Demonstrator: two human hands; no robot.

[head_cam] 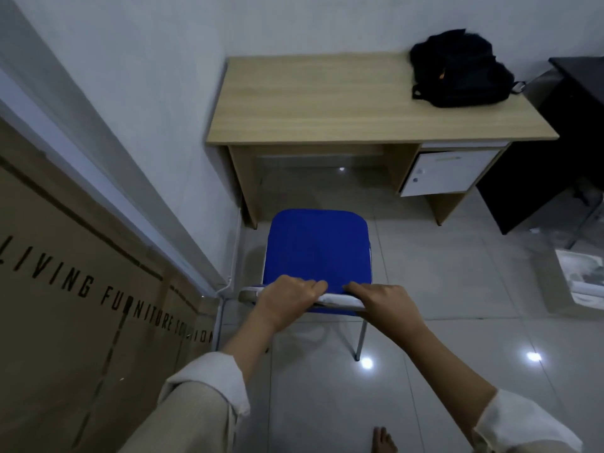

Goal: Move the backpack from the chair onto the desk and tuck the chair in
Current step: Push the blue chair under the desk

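A black backpack (pixel 459 71) lies on the back right corner of the light wooden desk (pixel 310 103). A chair with a blue seat (pixel 317 246) and thin metal legs stands on the floor in front of the desk's knee space, its seat wholly outside the desk. My left hand (pixel 289 299) and my right hand (pixel 380 300) both grip the top edge of the chair's backrest, side by side, fingers curled over it. The blue seat is bare.
A white wall runs along the left of the desk and chair. Large cardboard boxes (pixel 81 305) stand at the left. The desk has a white drawer unit (pixel 447 173) on its right side. A black cabinet (pixel 562 142) stands to the right. The floor is glossy tile.
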